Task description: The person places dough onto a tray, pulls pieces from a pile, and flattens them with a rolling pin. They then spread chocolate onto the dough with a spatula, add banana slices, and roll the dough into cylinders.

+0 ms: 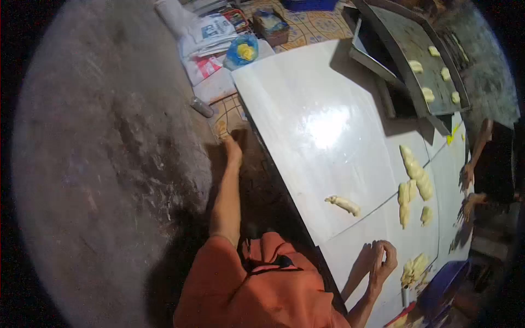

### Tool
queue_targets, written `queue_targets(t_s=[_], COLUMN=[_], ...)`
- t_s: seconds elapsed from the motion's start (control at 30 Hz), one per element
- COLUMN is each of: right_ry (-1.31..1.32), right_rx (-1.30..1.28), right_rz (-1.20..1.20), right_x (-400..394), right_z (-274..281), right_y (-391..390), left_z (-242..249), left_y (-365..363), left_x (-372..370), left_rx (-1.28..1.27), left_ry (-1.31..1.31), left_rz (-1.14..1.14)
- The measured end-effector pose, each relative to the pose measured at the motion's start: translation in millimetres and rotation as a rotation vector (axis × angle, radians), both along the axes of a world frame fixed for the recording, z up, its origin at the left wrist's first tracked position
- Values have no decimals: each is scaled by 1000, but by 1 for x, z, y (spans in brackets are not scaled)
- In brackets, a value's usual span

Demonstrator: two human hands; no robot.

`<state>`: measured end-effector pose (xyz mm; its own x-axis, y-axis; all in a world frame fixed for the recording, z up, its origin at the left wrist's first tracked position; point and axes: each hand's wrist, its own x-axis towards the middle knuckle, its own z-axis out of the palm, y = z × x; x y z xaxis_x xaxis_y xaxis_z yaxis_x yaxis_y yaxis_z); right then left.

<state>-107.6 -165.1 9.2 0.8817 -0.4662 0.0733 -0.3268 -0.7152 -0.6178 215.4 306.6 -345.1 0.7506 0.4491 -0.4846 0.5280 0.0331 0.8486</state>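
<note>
My right hand [385,263] is over the near part of the white table [290,115], fingers loosely curved with nothing visible in them. Closest to it lies a crumpled heap of pale yellow dough [414,270], just to its right. My left arm stretches away past the table's left edge, and my left hand [232,148] hangs over the floor in dim light, its fingers unclear. A short dough roll [344,205] rests alone on the table. Farther right lie a long lumpy dough strip [416,174], a smaller strip [404,205] and a small dough piece [426,216].
Metal trays [421,49] overlap at the far right, the top one bearing several dough pieces. Across the table are another person's hands [471,205]. A blue bag with something yellow [246,52] sits by white sacks [210,33] at the far left. A purple-blue crate [445,284] stands near right.
</note>
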Motion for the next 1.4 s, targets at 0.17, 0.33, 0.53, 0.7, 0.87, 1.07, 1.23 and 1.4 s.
queue_targets(t_s=[0.17, 0.33, 0.53, 0.7, 0.87, 1.07, 1.23, 1.4], right_ry=[8, -14, -299, -225, -226, 315, -84, 61], right_rx=[215, 617, 381, 497, 76, -268, -96, -203], right_rz=[-61, 137, 610, 125, -581, -356, 133, -159], right_x=[3, 55, 69, -19, -162, -144, 4, -111], right_z=[9, 34, 55, 63, 89, -37, -71, -61], right_y=[24, 76, 100, 38, -20, -23, 21, 14], left_z=[197, 326, 401, 400, 412, 394, 402, 408], left_y=[15, -26, -203, -260, -300, -306, -316, -285], left_x=[-64, -129, -200, -208, -209, -194, -198, -185], left_rx=[124, -28, -495, -853, -439, -263, -107, 33], left_ry=[-470, -653, -478, -45, 17, -104, -141, -284], left_rz=[81, -111, -507, -1008, -1317, -1299, -1320, -1314])
